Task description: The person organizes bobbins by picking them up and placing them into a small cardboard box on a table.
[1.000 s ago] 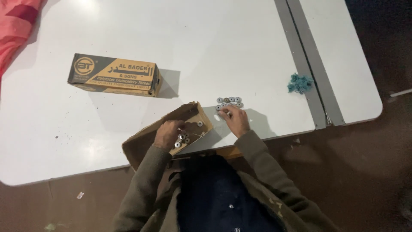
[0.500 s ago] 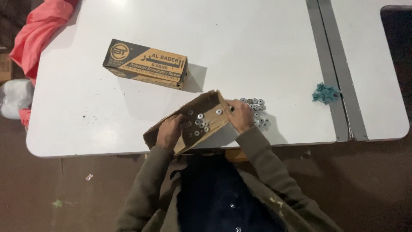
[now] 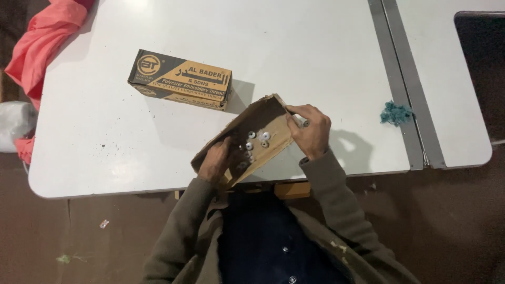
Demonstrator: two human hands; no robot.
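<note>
A person seated at the near edge of a white rectangular table (image 3: 158,142) holds a torn, open brown cardboard box (image 3: 263,123) tilted over that edge. The left hand (image 3: 215,160) grips the box's lower end; the right hand (image 3: 311,130) pinches its far corner, fingers closed on the cardboard. Small silver and white round spools (image 3: 256,139) lie loose inside. Tilted further, they could roll out past the table edge. A closed printed cardboard carton (image 3: 181,80) lies towards the far-left corner.

Both olive-sleeved forearms reach forward to the open cardboard box (image 3: 252,139). The left hand (image 3: 215,160) clasps its near end, fingers curled. The right hand (image 3: 311,131) pinches its far corner in a closed grip.
</note>
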